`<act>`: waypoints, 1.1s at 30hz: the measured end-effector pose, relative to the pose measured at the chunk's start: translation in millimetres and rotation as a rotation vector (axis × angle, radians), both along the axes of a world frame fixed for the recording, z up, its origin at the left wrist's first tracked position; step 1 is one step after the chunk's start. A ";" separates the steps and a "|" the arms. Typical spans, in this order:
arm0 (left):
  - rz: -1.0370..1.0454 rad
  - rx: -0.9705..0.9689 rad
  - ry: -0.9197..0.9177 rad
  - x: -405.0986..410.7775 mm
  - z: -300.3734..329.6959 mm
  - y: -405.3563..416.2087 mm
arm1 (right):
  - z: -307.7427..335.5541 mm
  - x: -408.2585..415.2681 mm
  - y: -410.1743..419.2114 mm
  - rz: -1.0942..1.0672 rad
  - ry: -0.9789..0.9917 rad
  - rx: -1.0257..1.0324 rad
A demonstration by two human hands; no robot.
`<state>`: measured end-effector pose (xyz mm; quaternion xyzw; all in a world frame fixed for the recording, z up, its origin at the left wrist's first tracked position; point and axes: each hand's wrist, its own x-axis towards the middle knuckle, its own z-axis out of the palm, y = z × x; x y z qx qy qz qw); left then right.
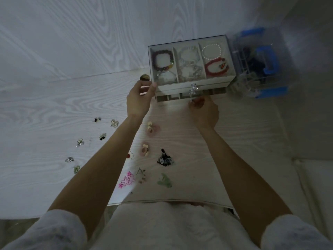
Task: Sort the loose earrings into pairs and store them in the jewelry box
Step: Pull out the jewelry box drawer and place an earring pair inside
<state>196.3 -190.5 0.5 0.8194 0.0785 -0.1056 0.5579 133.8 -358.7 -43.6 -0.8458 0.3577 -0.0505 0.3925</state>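
A clear jewelry box (pixel 212 83) stands at the back of the pale wooden table, its top tray holding bracelets in three compartments. Its lower drawer (pixel 173 97) is pulled out a little. My left hand (pixel 138 101) grips the box's front left corner. My right hand (pixel 204 111) pinches the drawer's crystal knob (pixel 192 98). Loose earrings lie scattered on the table: pink flower ones (pixel 127 180), round pink ones (pixel 152 129), a black cluster (pixel 164 158), a green one (pixel 164 181) and small metallic ones (pixel 113 123) further left.
A clear container with blue parts (pixel 263 64) stands right of the jewelry box. A small round brown object (pixel 144 77) sits behind my left hand. The wall runs close behind the box. The table's near edge is at my waist.
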 end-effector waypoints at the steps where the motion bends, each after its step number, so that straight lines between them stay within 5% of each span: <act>1: -0.002 -0.005 -0.002 0.4 -0.4 0.3 | -1.8 -5.9 0.7 -0.003 0.001 0.003; 8: -0.043 -0.027 0.000 -0.2 -0.1 6.0 | -6.4 -45.2 8.2 -0.004 -0.026 -0.003; 21: -0.472 0.623 -0.222 -57.9 -31.1 18.8 | -5.8 -83.5 19.3 -0.042 -0.083 -0.018; 33: -0.418 0.605 -0.357 -73.3 -34.5 22.7 | -4.8 -94.0 21.7 -0.016 -0.047 -0.028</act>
